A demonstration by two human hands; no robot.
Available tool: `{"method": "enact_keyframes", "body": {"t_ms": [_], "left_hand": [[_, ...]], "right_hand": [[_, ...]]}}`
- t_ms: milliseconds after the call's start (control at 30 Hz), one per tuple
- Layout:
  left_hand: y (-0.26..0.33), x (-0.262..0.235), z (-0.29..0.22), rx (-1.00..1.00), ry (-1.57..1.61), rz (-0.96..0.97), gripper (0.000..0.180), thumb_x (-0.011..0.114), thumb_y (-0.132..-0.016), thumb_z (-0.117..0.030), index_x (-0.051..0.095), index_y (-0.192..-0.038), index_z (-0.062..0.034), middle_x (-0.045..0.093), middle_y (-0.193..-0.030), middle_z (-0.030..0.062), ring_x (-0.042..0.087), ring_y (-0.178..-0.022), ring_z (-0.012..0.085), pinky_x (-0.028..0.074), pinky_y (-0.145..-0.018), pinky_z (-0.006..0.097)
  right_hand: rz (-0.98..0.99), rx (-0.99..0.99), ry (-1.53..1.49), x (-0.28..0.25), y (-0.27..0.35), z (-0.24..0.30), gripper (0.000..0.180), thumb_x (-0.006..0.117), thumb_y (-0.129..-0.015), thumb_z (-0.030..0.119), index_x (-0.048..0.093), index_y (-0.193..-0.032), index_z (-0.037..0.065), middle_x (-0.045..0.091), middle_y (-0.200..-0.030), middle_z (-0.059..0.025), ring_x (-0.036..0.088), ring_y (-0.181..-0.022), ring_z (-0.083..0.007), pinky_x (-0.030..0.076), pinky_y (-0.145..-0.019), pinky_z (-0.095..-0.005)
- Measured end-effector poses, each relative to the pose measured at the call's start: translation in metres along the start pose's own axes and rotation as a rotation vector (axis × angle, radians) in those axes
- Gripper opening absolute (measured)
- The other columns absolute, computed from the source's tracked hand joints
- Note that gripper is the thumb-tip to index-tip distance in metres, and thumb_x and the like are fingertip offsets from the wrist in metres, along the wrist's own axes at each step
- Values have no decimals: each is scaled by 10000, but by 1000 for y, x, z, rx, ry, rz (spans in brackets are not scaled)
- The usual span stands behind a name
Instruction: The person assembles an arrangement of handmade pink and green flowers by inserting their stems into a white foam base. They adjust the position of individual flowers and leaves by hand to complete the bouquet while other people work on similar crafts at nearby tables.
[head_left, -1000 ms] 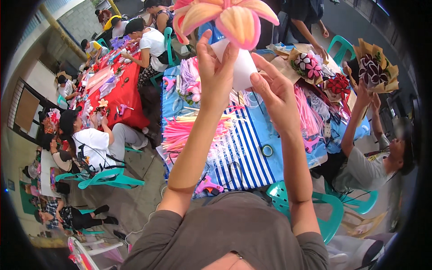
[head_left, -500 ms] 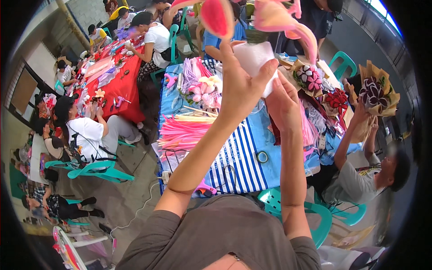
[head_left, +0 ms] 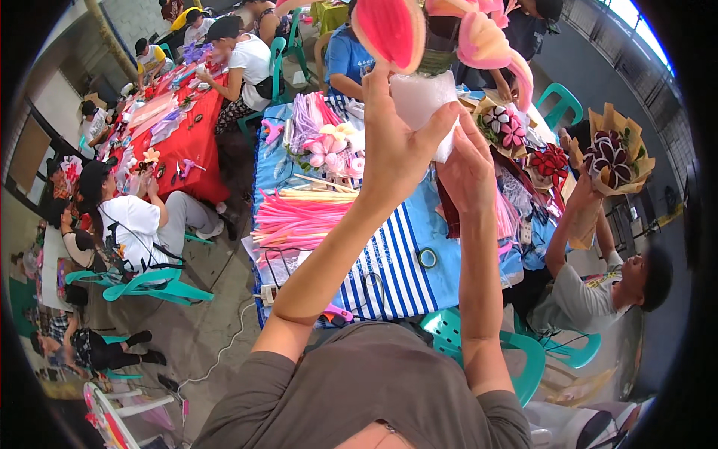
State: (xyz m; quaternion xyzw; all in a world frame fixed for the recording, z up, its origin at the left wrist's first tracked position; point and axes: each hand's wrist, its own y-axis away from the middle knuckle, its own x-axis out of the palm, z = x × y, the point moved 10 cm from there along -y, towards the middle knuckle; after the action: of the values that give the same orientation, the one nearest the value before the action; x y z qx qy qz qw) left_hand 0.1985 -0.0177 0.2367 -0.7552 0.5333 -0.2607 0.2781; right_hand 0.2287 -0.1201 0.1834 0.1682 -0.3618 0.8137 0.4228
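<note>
Up at the top of the view I hold a flower arrangement by its white base (head_left: pixel 420 101), which looks smooth and block-like. My left hand (head_left: pixel 407 135) is closed round its left side, with the thumb across the front. My right hand (head_left: pixel 467 166) grips the lower right of the same base, its fingers partly hidden behind it. Above the base is a green-wrapped section (head_left: pixel 437 63). Large fuzzy petals rise over it, a red-pink one (head_left: pixel 390 31) on the left and a pale pink-peach one (head_left: pixel 482 41) on the right. The top of the arrangement is cut off.
Below my hands stands a blue-and-white striped table (head_left: pixel 393 262) with pink fuzzy stems (head_left: pixel 303 221), a tape roll (head_left: pixel 427 258) and a pink glue gun (head_left: pixel 336 314). At right a person holds a wrapped bouquet (head_left: pixel 617 153). People sit round a red table (head_left: pixel 198 150); a green chair (head_left: pixel 523 367) is close by.
The flowers have shifted slightly right and down against the view, with both hands still on the white base. The whole room has slid a little left in the picture.
</note>
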Motion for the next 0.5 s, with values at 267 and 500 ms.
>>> {"method": "enact_keyframes", "body": {"t_ms": [267, 500], "left_hand": [[-2, -3, 10, -73, 378, -17, 618, 602, -780, -94, 273, -1290, 24, 530, -1067, 127, 558, -943, 161, 461, -791, 256], [-5, -4, 35, -262, 499, 56, 439, 499, -845, -100, 338, -1239, 8, 548, -1044, 81, 552, -903, 123, 463, -746, 244]], "right_hand": [[57, -5, 63, 7, 0, 0, 505, 546, -818, 81, 351, -1269, -38, 464, -1231, -127, 444, -1144, -209, 331, -968, -346], [-156, -170, 529, 13, 3, 16, 647, 686, -691, -5, 365, -1250, -58, 519, -1116, -130, 513, -994, -178, 470, -795, -280]]}}
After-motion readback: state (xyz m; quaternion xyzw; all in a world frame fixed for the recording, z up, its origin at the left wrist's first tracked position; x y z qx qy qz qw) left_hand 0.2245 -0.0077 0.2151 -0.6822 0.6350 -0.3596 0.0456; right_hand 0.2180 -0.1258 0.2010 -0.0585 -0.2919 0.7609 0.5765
